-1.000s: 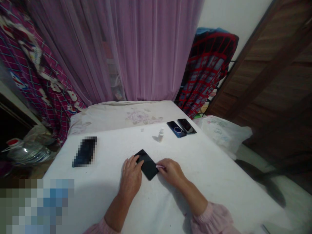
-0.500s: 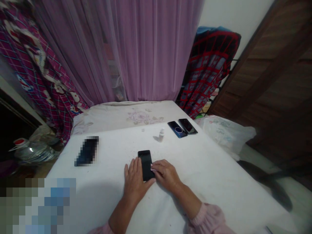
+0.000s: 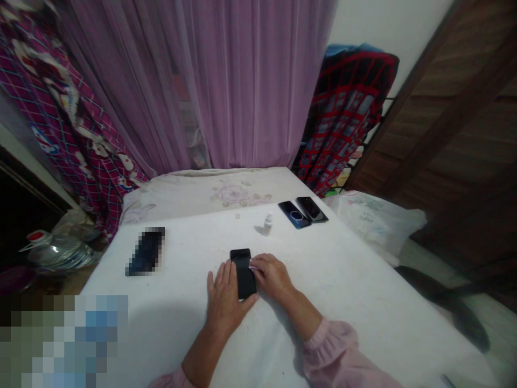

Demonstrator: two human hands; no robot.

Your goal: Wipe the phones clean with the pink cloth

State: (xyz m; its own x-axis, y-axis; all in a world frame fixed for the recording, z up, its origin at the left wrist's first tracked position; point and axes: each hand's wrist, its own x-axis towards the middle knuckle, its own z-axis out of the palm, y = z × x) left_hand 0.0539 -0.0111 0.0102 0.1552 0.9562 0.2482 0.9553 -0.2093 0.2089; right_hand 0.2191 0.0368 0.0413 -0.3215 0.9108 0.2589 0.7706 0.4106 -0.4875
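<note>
- Head cam: R hand (image 3: 274, 276) pinches pinkish scrap (image 3: 252, 264), now higher along phone's (image 3: 246, 282) 3 o'clock edge
- Edge work apparently advancing
- L hand (image 3: 224, 300) spread, touching 9 o'clock edge
- Phone 7 o'clock of btl (image 3: 267, 225)

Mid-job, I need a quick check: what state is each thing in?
Black phone: flat, upper face dark
Left grip: open, fingers on black phone
Right grip: pinching pale scrap
Pale scrap: pinched, at black phone's right edge
Bottle: upright, cap unclear
Blue phone: flat
Rightmost phone: flat, beside blue phone
Pixelated item: cannot tell
Jug: red cap on
Curtain: hanging, slightly parted
</note>
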